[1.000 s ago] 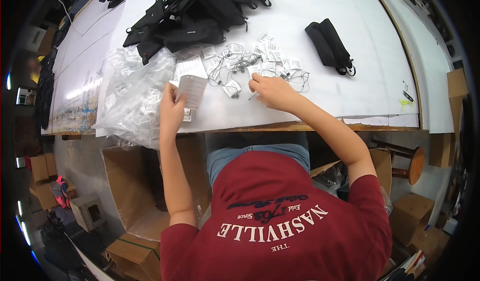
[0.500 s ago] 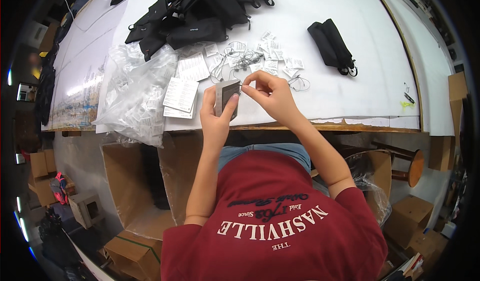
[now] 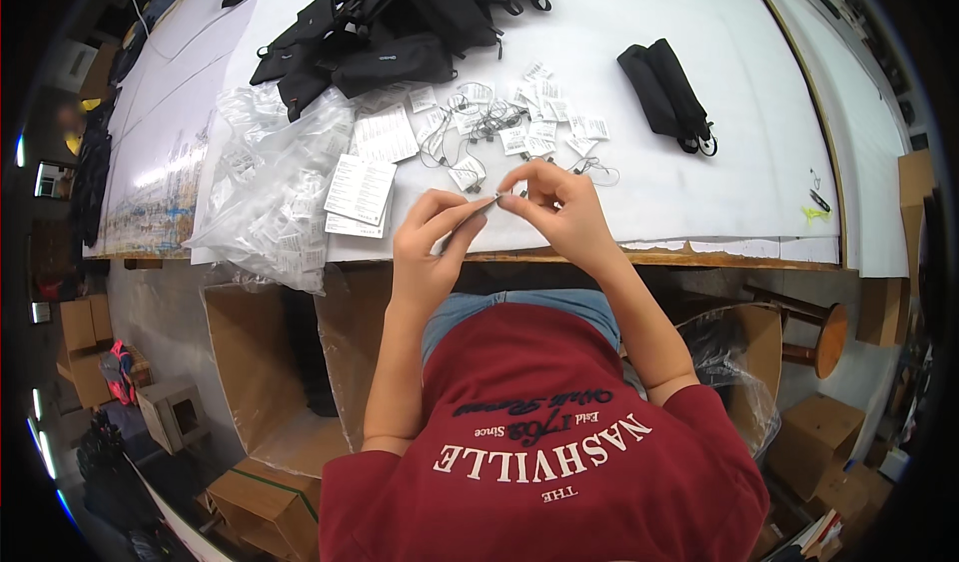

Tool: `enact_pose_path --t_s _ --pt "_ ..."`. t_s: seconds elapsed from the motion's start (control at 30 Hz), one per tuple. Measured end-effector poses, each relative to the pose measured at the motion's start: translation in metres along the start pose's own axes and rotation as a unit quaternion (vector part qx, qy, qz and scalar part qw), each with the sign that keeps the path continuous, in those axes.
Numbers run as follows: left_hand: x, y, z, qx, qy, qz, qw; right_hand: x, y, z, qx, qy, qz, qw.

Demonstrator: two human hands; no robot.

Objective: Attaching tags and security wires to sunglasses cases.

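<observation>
My left hand (image 3: 428, 244) pinches a dark grey card (image 3: 477, 208) over the table's near edge. The card is turned almost edge-on. At its right end, the fingertips of my right hand (image 3: 567, 214) are pressed together; what they pinch there is too small to make out. Just beyond my hands lie several small white tags (image 3: 540, 130) and a tangle of thin dark strings (image 3: 489, 120). Left of the card is a stack of white printed cards (image 3: 358, 190), partly overlapping another printed sheet (image 3: 386, 134).
A clear plastic bag (image 3: 262, 202) with white tags inside spreads over the table's edge at left. Black zip pouches (image 3: 395, 32) are heaped at the back. Another black pouch (image 3: 666, 94) lies at right. Beneath the table stands an open cardboard box (image 3: 270, 362).
Both hands have come slightly nearer to me. The card has turned from showing its face to nearly edge-on, and my right fingertips have moved onto its end.
</observation>
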State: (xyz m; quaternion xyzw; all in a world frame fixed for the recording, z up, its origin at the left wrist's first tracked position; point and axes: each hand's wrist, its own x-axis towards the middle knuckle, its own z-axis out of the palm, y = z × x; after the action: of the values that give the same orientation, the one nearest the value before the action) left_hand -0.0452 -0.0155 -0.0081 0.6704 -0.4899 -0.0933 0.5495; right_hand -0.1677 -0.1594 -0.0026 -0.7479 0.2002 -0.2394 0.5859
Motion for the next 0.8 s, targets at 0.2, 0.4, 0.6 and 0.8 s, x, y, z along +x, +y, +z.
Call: enact_pose_path --t_s 0.2,0.4,0.6,0.8 --pt "-0.007 -0.018 0.001 -0.226 -0.147 -0.220 0.937 -0.005 0.006 -0.008 -0.028 -0.106 0.005 0.994" --pt "0.002 -0.021 0.008 -0.170 -0.126 -0.202 0.956 0.003 0.009 -0.012 -0.055 -0.131 0.002 0.990" --pt "0.007 -0.031 0.009 -0.097 -0.140 -0.155 0.973 0.016 0.015 -0.012 -0.052 -0.147 -0.010 0.988" --pt "0.044 -0.055 0.014 -0.159 -0.041 -0.119 0.979 0.044 0.019 -0.015 0.011 -0.196 0.083 0.977"
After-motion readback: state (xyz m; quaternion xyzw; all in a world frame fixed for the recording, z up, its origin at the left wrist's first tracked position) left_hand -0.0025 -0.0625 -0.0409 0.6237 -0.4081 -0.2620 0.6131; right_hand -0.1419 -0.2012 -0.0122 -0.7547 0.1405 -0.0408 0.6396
